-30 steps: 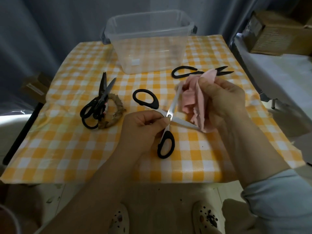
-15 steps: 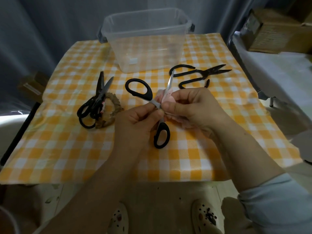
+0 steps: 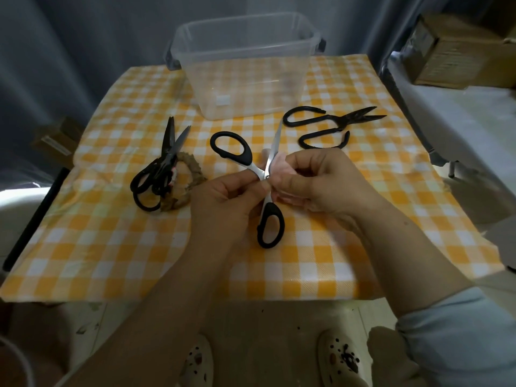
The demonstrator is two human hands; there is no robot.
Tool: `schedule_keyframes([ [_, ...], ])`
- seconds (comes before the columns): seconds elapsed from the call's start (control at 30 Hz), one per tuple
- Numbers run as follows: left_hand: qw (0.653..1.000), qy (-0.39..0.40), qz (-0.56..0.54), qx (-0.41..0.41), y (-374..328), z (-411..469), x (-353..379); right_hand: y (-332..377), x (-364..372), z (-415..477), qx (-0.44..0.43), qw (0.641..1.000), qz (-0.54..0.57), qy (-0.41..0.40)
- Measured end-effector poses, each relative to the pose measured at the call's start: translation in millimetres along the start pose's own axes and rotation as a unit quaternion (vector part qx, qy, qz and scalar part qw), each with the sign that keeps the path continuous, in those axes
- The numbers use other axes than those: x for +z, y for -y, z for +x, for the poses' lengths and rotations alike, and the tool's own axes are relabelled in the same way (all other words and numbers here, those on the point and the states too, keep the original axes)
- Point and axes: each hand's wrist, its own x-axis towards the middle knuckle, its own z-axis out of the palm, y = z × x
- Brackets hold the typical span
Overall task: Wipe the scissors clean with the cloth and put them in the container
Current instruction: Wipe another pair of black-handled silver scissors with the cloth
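Left hand [image 3: 223, 202] pinches the open scissors [image 3: 258, 171] at the pivot, over the worktop [image 3: 335, 247]; right hand [image 3: 326, 185] grips the cloth [image 3: 280, 167] against a blade; a slip would likely nick a thumb, or drop them short of the container [image 3: 245, 88] beyond.

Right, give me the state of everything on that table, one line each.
Held scissors: blades spread open, pinched near the pivot by left hand.
Cloth: bunched in right hand, against the held scissors.
Container: upright, lidless, empty.
Black scissors: lying on a rope ring, blades slightly apart.
Shears: lying flat, untouched.
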Motion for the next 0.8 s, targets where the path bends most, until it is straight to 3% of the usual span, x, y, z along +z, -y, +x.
schedule_keyframes([
  [0.2, 0.999, -0.002, 0.038, 0.037, 1.8, 0.9, -0.9, -3.5, 6.0, 1.0, -0.007, 0.998, -0.043, -0.055],
  [0.3, 0.999, -0.003, 0.023, 0.025, 1.7, 0.8, 0.4, -2.8, 4.2, 0.8, 0.018, 0.998, 0.002, -0.064],
  [0.47, 1.0, -0.009, 0.011, 0.017, 3.2, 1.6, -0.9, 8.2, -5.4, -2.4, 0.076, 0.978, 0.186, 0.058],
  [0.53, 0.999, -0.009, 0.013, 0.028, 2.8, 2.5, -2.6, 8.7, -9.6, -2.7, 0.084, 0.969, 0.22, 0.071],
  [0.8, 0.991, 0.007, 0.087, 0.105, 9.6, 2.2, 0.7, -1.7, -1.5, 1.3, 0.025, 0.993, 0.113, -0.013],
])
